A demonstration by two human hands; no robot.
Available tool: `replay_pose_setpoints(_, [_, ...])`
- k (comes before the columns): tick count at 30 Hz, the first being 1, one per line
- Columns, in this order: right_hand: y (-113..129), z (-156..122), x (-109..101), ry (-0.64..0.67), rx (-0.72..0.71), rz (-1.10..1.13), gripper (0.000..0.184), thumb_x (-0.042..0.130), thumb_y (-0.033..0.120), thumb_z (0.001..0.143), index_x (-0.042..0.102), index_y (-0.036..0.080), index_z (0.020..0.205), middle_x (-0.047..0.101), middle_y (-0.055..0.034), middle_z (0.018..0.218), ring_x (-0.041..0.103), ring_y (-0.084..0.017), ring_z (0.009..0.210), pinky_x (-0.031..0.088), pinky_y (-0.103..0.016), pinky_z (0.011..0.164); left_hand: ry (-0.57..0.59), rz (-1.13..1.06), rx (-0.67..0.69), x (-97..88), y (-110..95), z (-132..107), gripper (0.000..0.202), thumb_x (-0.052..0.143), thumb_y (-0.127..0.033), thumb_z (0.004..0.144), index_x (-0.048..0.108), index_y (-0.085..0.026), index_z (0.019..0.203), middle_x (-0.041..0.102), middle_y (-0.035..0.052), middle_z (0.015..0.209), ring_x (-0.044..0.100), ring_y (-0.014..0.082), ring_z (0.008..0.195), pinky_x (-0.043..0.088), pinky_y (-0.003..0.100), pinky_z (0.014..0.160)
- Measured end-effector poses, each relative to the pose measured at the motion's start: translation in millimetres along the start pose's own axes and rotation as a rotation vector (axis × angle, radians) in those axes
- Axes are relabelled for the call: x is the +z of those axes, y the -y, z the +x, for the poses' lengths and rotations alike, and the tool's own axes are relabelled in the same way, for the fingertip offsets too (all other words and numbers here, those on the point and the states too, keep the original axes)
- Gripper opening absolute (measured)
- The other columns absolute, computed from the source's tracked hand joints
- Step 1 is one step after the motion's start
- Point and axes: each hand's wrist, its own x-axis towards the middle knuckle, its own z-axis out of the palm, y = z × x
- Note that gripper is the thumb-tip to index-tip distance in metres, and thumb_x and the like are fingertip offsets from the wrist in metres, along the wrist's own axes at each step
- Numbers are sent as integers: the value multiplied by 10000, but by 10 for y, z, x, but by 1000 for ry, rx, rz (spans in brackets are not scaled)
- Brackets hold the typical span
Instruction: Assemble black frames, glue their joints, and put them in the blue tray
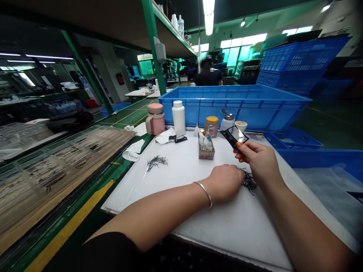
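Note:
My right hand (258, 156) pinches a black-framed panel (235, 136) with a clear, shiny middle, held up and tilted above the white work board (181, 177). My left hand (226, 183) reaches across to the right, low over the board, its fingers curled against a pile of thin black strips (249, 182). The fingertips are hidden, so what they hold, if anything, does not show. A second loose pile of black strips (157, 161) lies on the left part of the board.
Behind stand a pink mug (155, 120), a white bottle (178, 118), an orange-lidded jar (211, 126), a pump bottle (227, 122) and a small box (207, 154). A large blue crate (235, 104) spans the back. Divided clear trays (56, 170) lie left. A person (208, 75) is far behind.

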Motion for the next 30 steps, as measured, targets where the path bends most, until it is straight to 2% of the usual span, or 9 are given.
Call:
replay_pose_setpoints(6, [-11,-13,10,22,-7,1,307,733,458,742,667,165,676,643,-40,643,544,-109,549,429,-199,475,-14,-80,6,-162,83,-104,134,469,-168,859,602,-179,841,668,57,805,626,222,741,467,317,587])
replay_pose_setpoints(11, [28,-54,31,55,-8,43,266,755,440,728,705,182,769,660,-37,677,604,-137,617,460,-204,500,-61,-197,-56,-407,261,-387,173,551,-112,825,659,-202,926,712,28,852,657,198,778,492,304,671])
replay_pose_setpoints(14, [83,-120,97,123,11,34,291,756,448,727,720,179,831,674,-41,706,635,-151,637,488,-209,516,-99,-321,-75,-594,373,-610,199,581,-114,836,688,-202,979,730,18,884,666,171,830,505,288,769])
replay_pose_setpoints(17, [149,-213,196,255,71,18,306,738,458,745,728,168,842,686,-50,721,665,-165,652,503,-207,515,-165,-482,-126,-719,478,-789,192,569,-107,839,716,-217,893,722,-8,859,660,144,796,514,249,722])
replay_pose_setpoints(20, [192,-293,291,424,166,39,320,698,467,782,736,163,875,715,-76,800,696,-190,716,518,-205,524,-250,-727,-265,-686,576,-876,165,562,-150,855,714,-208,881,708,2,833,650,138,744,529,232,644])
replay_pose_setpoints(23, [201,-336,352,499,264,92,325,684,466,791,742,169,911,728,-96,886,709,-200,784,528,-194,540,-288,-861,-343,-554,647,-900,140,577,-177,856,711,-194,896,710,16,839,654,146,762,538,236,635])
replay_pose_setpoints(26, [188,-351,380,497,336,119,323,691,442,787,744,176,963,729,-102,938,713,-200,812,535,-178,541,-333,-842,-326,-464,679,-915,144,598,-184,854,716,-218,930,720,8,886,664,145,803,536,240,678])
replay_pose_setpoints(30, [159,-365,400,509,372,117,291,682,408,804,747,176,967,726,-105,955,716,-203,806,540,-170,532,-386,-773,-306,-456,686,-933,154,628,-166,835,727,-251,918,726,-18,890,665,137,818,526,246,720])
